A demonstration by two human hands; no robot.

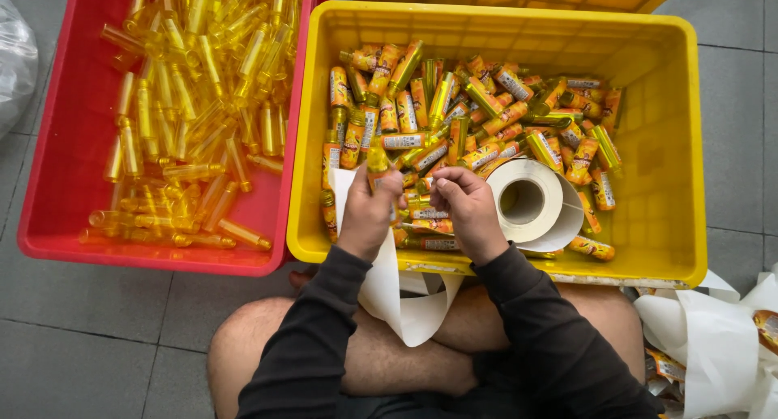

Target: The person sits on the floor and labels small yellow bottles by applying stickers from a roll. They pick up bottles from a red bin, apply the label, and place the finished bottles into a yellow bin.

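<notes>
Over the yellow crate (324, 143), the left hand (366, 216) has its fingers clamped on a small yellow bottle (378, 164), held upright; the right hand (470, 212) pinches at the label strip (405, 293). Laying the label square and smoothing it flat probably matters most.

Left hand (369, 212) holds a yellow bottle (378, 161) over the yellow crate (648, 249).

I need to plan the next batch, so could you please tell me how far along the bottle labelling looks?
Done: a large heap of labelled bottles fills the yellow crate. In hand: the left hand holds one small bottle upright while the right hand works beside it, next to the label roll. Left: many bare yellow bottles lie in the red crate, so roughly half seems to remain.
</notes>
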